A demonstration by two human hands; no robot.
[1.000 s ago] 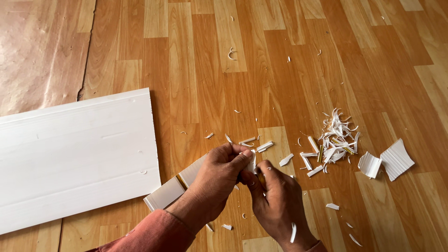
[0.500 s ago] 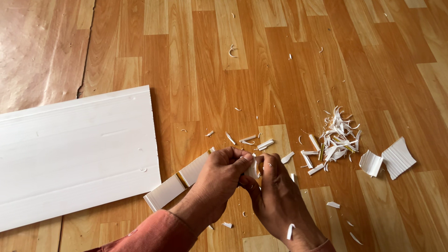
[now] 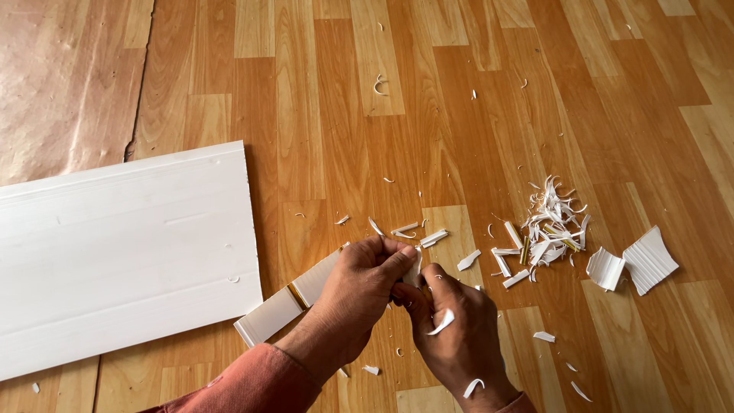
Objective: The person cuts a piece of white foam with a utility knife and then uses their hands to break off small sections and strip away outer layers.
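Closest to the camera, two reddish sleeves (image 3: pixel 260 382) come in from the bottom edge. The right hand (image 3: pixel 459 336) is curled, its fingers folded in toward the palm; what they grip is hidden, and a white curl of shaving (image 3: pixel 442 323) lies on the back of the hand, with another at the wrist. The left hand (image 3: pixel 363 294) meets it from the left, thumb and fingertips pressed together, pinching the near end of a narrow white strip (image 3: pixel 294 300). That strip runs from the hands down to the left, its far end resting on the floor just beside the corner of the big panel; a thin yellowish band crosses it partway along.

Small white chips (image 3: pixel 544 336) lie scattered on the wooden floor (image 3: pixel 321 115) around both hands.

Left of the hands lies a wide white panel (image 3: pixel 122 252), flat on the floor and reaching out of view at the left edge.

A little beyond the hands, several short white slivers (image 3: pixel 434 238) lie near each other. To the right sits a loose pile of shavings (image 3: pixel 549 233), white with a few yellowish bits, and just past it two ribbed white pieces (image 3: pixel 648 260), side by side.

Farther off, a single curled shaving (image 3: pixel 378 84) lies alone on the boards. At the far left, the floor gives way to a brownish sheet (image 3: pixel 61 76) with a wrinkled edge.
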